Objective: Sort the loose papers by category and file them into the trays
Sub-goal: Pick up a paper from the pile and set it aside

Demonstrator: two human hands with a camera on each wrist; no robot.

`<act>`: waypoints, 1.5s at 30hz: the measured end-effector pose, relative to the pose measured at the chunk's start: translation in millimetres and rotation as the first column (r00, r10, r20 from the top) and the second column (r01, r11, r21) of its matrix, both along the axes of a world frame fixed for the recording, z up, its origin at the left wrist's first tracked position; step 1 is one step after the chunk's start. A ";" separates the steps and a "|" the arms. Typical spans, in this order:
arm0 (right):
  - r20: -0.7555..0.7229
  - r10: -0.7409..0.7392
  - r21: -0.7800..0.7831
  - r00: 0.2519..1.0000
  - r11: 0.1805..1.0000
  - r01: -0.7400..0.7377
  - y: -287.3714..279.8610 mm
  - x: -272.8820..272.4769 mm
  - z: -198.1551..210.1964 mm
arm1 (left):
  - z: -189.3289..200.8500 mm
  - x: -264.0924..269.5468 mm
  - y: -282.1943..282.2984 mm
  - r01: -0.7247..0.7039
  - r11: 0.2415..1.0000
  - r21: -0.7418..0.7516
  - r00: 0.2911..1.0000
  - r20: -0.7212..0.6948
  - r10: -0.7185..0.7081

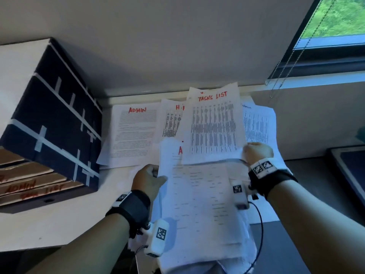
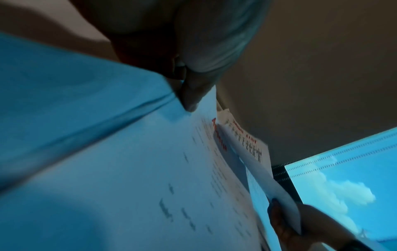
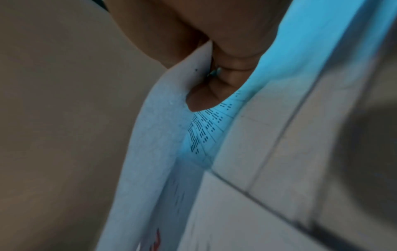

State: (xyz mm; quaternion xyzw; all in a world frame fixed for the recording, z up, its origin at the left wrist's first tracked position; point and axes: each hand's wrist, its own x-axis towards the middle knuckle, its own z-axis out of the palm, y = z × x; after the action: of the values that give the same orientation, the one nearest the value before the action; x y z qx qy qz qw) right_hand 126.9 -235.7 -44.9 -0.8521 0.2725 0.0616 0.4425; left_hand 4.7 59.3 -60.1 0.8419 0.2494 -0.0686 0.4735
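My left hand grips the left edge of a stack of white papers held above the desk; its top sheet carries a red heading partly covered. In the left wrist view the thumb presses on that stack. My right hand pinches the lower right corner of a sheet headed "TASKS LIST", lifted above the stack. The right wrist view shows fingers curled round that printed sheet. Sheets headed "ADMIN" and "H-" lie on the desk behind.
A dark blue tray unit with white tape stands at the left; its cardboard trays bear red labels, one reading "ADMIN". Another sheet lies at the right under the lifted one. A dark flat object sits at the right edge. A window is at upper right.
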 end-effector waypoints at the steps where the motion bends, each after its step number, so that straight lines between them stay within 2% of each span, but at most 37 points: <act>1: -0.002 0.020 0.009 1.000 1.000 -0.020 -0.5 8.0 0.0 | -0.9 -1.1 4.1 -0.009 1.000 -0.009 1.000 -0.007 0.009; 3: -0.071 0.046 0.044 0.996 0.998 -0.043 2.4 20.4 5.9 | -4.3 -3.8 13.1 -0.049 0.998 -0.037 0.999 -0.017 0.049; 5: -0.051 0.141 -0.194 0.989 0.970 -0.149 8.9 24.0 4.1 | -5.0 -6.6 20.8 -0.084 0.994 -0.073 0.996 -0.024 0.082; 7: -0.064 0.233 -0.279 0.970 0.929 -0.241 12.5 31.6 8.3 | -4.6 -9.0 26.2 -0.102 0.989 -0.110 0.995 -0.027 0.099; 10: -0.082 0.211 -0.296 0.974 0.928 -0.226 15.2 36.6 7.4 | -0.8 -12.7 32.3 -0.145 0.968 -0.206 0.989 -0.044 0.138; 11: -0.057 0.188 -0.243 0.980 0.950 -0.197 15.6 34.9 9.7 | -0.2 -14.7 34.1 -0.154 0.955 -0.253 0.988 -0.051 0.146; 12: -0.022 0.091 -0.136 0.996 0.986 -0.093 15.0 35.3 11.1 | 1.9 -17.1 35.2 -0.161 0.940 -0.300 0.987 -0.058 0.151; 13: 0.014 0.024 -0.136 1.000 0.990 -0.022 14.0 32.2 12.8 | 2.7 -19.5 36.6 -0.161 0.926 -0.340 0.987 -0.053 0.153; 14: 0.034 0.038 -0.222 0.999 0.975 -0.030 12.0 28.6 9.8 | 4.3 -22.5 38.7 -0.154 0.921 -0.358 0.988 -0.039 0.150; 16: 0.129 0.061 -0.250 0.990 0.968 -0.027 13.1 14.3 3.6 | 11.2 -29.3 44.6 -0.123 0.921 -0.371 0.991 0.012 0.137; 18: 0.165 0.242 -0.266 0.956 0.945 -0.193 23.6 -12.7 -2.8 | 16.9 -39.0 55.1 -0.070 0.917 -0.393 0.993 0.063 0.103; 20: 0.166 0.383 -0.103 0.909 0.923 -0.370 39.6 -44.1 -6.5 | 22.7 -49.0 65.2 -0.029 0.908 -0.419 0.992 0.098 0.077; 23: 0.155 0.588 0.128 0.794 0.785 -0.606 65.5 -78.4 -7.0 | 31.6 -54.7 69.9 -0.028 0.862 -0.506 0.984 0.139 0.113; 24: 0.190 0.570 0.216 0.799 0.770 -0.601 71.7 -84.6 -7.7 | 34.9 -52.9 67.8 -0.037 0.838 -0.545 0.982 0.136 0.132; 26: 0.255 0.381 0.376 0.889 0.808 -0.454 80.5 -91.5 -4.8 | 35.9 -46.5 62.6 -0.046 0.797 -0.602 0.977 0.141 0.163; 28: 0.294 0.255 0.330 0.921 0.877 -0.348 77.9 -88.3 -3.0 | 31.2 -38.2 56.4 -0.046 0.804 -0.592 0.977 0.141 0.160; 32: 0.265 0.219 0.311 0.939 0.902 -0.298 63.5 -78.3 3.3 | 11.6 -27.0 50.1 -0.140 0.882 -0.449 0.981 0.060 0.186; 34: 0.239 0.236 0.316 0.942 0.898 -0.306 56.9 -74.4 2.8 | 8.4 -24.8 47.6 -0.156 0.953 -0.258 0.981 0.070 0.180; 35: 0.226 0.234 0.335 0.946 0.893 -0.301 55.0 -73.0 2.7 | 10.2 -24.4 46.1 -0.133 0.987 -0.092 0.986 0.092 0.142; 36: 0.217 0.235 0.353 0.948 0.886 -0.300 53.1 -72.3 1.7 | 10.1 -22.9 44.3 -0.079 0.995 0.056 0.992 0.106 0.073; 37: 0.214 0.239 0.362 0.947 0.881 -0.304 51.8 -71.6 0.8 | 12.0 -20.1 41.1 -0.016 0.993 0.121 0.993 0.120 0.001; 40: 0.226 0.282 0.360 0.933 0.865 -0.349 54.3 -73.6 0.3 | 19.3 -9.5 25.7 0.103 0.993 0.058 0.991 0.079 -0.107; 41: 0.220 0.283 0.366 0.934 0.863 -0.348 55.3 -74.2 -2.5 | 19.0 -6.2 22.0 0.080 0.996 0.026 0.995 0.063 -0.081; 45: 0.190 0.270 0.402 0.944 0.856 -0.326 58.9 -74.3 -14.5 | 16.6 1.7 20.4 -0.197 0.971 -0.138 0.980 0.003 0.199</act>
State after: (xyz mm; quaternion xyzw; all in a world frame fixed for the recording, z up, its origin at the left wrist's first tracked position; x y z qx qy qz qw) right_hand 52.6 -176.9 -59.4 -0.7682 0.0882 0.1336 0.6199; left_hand 6.4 79.7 -43.5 0.7790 0.3230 -0.0309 0.5366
